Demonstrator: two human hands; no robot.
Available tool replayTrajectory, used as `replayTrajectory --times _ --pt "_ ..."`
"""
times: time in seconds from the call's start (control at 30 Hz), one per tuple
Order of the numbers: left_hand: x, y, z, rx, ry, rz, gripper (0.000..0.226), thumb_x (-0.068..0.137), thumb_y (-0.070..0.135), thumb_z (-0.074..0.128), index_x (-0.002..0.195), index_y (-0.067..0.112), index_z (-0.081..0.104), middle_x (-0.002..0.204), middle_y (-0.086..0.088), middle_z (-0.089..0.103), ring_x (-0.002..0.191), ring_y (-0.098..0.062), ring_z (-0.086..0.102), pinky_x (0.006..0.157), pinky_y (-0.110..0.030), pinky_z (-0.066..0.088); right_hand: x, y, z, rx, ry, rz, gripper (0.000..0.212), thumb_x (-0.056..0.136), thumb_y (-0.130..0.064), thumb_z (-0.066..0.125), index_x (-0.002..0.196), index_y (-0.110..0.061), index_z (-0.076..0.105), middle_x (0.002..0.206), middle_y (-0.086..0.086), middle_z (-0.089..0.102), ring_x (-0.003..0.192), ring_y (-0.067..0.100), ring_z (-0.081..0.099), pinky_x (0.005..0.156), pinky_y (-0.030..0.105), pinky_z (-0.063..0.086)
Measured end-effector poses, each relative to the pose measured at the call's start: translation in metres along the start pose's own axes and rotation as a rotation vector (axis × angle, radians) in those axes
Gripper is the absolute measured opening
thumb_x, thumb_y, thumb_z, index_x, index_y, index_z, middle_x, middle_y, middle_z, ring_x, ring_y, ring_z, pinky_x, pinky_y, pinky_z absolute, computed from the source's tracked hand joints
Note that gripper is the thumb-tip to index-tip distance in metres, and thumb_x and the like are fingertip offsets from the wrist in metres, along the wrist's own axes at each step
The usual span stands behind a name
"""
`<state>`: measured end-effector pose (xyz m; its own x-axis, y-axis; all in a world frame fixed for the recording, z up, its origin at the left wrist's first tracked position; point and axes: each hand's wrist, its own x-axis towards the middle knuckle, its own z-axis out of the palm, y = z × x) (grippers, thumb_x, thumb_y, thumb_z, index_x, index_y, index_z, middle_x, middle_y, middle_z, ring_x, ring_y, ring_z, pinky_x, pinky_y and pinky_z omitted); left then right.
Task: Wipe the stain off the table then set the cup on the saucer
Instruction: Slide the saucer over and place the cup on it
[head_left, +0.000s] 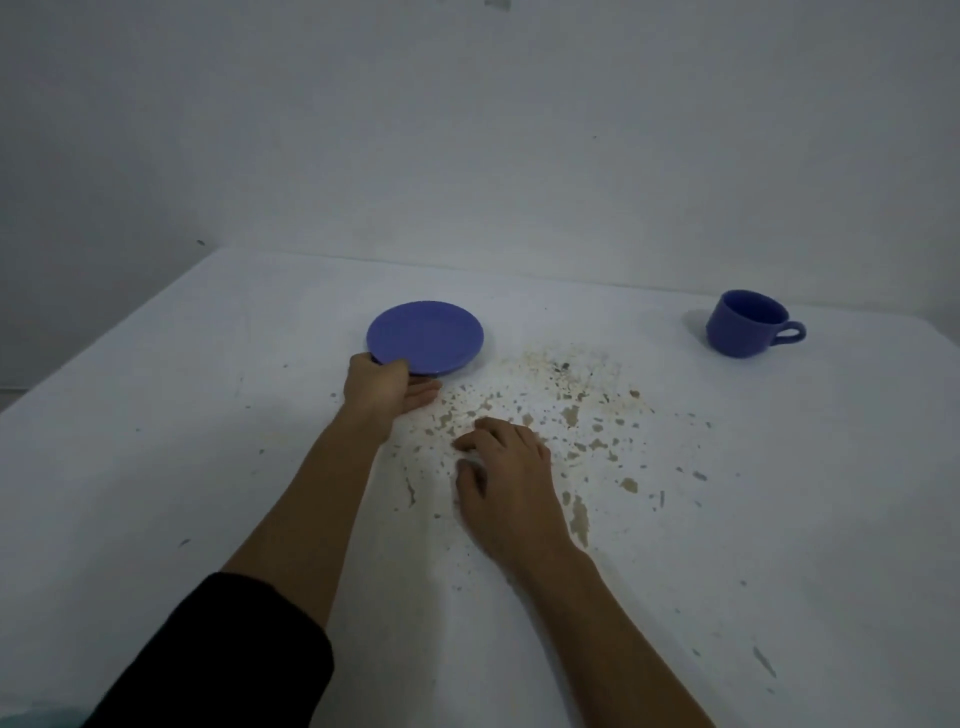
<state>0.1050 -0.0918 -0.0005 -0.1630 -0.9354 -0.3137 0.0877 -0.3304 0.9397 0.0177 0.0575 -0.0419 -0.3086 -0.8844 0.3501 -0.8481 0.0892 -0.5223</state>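
Left hand (387, 389) clamps saucer (425, 338) rim, fingers underneath hidden; right hand (506, 478) curled over something white on the stain (571, 415), can't tell its grip.

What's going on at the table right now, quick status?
Left hand grips saucer rim. Right hand pressed flat on stain, something pale under the fingers, unclear. Stain not wiped. Cup upright far right, path clear.

My left hand (387, 387) was extended forward, thumb on top and fingers (423, 391) underneath in a pinch grip, forearm bare with a dark sleeve (218, 654) pushed back toward the elbow. My right hand (506, 478) lay palm down, fingers curled loosely inward, forearm bare and angled in from the lower right.
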Motion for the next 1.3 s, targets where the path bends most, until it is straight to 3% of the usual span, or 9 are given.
replayTrajectory --times 0.17,0.43,0.73,0.83,0.97,1.07,1.2,1.3 --pt "0.006 0.003 0.007 -0.083 -0.074 -0.052 0.042 0.096 -0.001 0.046 0.137 -0.001 0.040 0.098 -0.020 0.065 0.079 -0.027 0.071 0.062 -0.031 0.061 -0.001 0.001 -0.003 0.010 -0.039 0.001 0.027 0.085 -0.020 0.049 0.107 -0.020 0.065 0.120 -0.001 0.060 0.115 0.020 0.050 0.104 0.041 0.035" --pt "0.002 0.015 0.073 0.164 -0.416 -0.133 0.032 0.094 0.003 0.054 0.126 0.003 0.052 0.099 -0.020 0.071 0.077 -0.025 0.074 0.063 -0.032 0.060 -0.009 0.002 -0.010 0.013 -0.073 -0.077 0.027 0.087 -0.015 0.052 0.112 -0.012 0.063 0.127 0.008 0.058 0.122 0.026 0.049 0.105 0.037 0.035" --pt "0.005 0.002 0.106 0.228 -0.468 -0.218 0.030 0.094 0.002 0.054 0.124 0.004 0.053 0.101 -0.022 0.070 0.079 -0.026 0.073 0.060 -0.032 0.060 -0.016 0.005 -0.012 0.069 -0.112 -0.089 0.033 0.088 -0.018 0.048 0.117 -0.010 0.061 0.132 0.010 0.055 0.125 0.027 0.045 0.109 0.041 0.036" --pt "0.003 -0.003 0.104 0.223 -0.470 -0.205 0.030 0.093 0.005 0.057 0.123 0.005 0.055 0.097 -0.021 0.072 0.078 -0.025 0.073 0.060 -0.031 0.060 -0.015 0.006 -0.012 0.070 -0.091 -0.079 0.028 0.086 -0.015 0.048 0.107 -0.009 0.064 0.119 0.010 0.061 0.114 0.027 0.051 0.103 0.040 0.041" --pt "-0.003 -0.001 0.099 0.283 -0.445 -0.169 0.028 0.092 0.013 0.061 0.117 0.001 0.058 0.089 -0.020 0.074 0.077 -0.024 0.074 0.063 -0.031 0.060 -0.013 0.007 -0.016 0.089 0.055 0.042 0.019 0.082 -0.015 0.046 0.085 -0.011 0.065 0.087 0.006 0.065 0.082 0.020 0.055 0.080 0.037 0.049" --pt "-0.016 -0.001 0.096 0.390 -0.321 -0.060 0.024 0.092 0.021 0.061 0.109 0.004 0.062 0.086 -0.014 0.073 0.074 -0.023 0.072 0.062 -0.031 0.059 -0.008 0.015 -0.027 0.090 0.142 0.154 0.020 0.083 -0.015 0.046 0.085 -0.013 0.066 0.083 0.004 0.067 0.077 0.018 0.055 0.076 0.031 0.049" --pt "-0.052 -0.023 0.095 0.556 -0.017 0.369 0.011 0.095 0.026 0.054 0.102 0.019 0.058 0.085 0.003 0.066 0.068 -0.008 0.062 0.054 -0.017 0.045 0.006 0.039 -0.046 0.080 0.256 0.367 0.017 0.090 -0.017 0.052 0.096 -0.016 0.068 0.095 0.001 0.069 0.087 0.013 0.057 0.082 0.021 0.041" --pt "-0.079 -0.051 0.100 0.681 -0.059 0.624 0.009 0.095 0.023 0.054 0.101 0.023 0.060 0.078 0.013 0.061 0.064 0.002 0.055 0.053 -0.006 0.038 0.016 0.062 -0.059 0.080 0.372 0.465 0.017 0.090 -0.018 0.053 0.101 -0.015 0.067 0.101 0.003 0.070 0.092 0.016 0.060 0.090 0.029 0.048"
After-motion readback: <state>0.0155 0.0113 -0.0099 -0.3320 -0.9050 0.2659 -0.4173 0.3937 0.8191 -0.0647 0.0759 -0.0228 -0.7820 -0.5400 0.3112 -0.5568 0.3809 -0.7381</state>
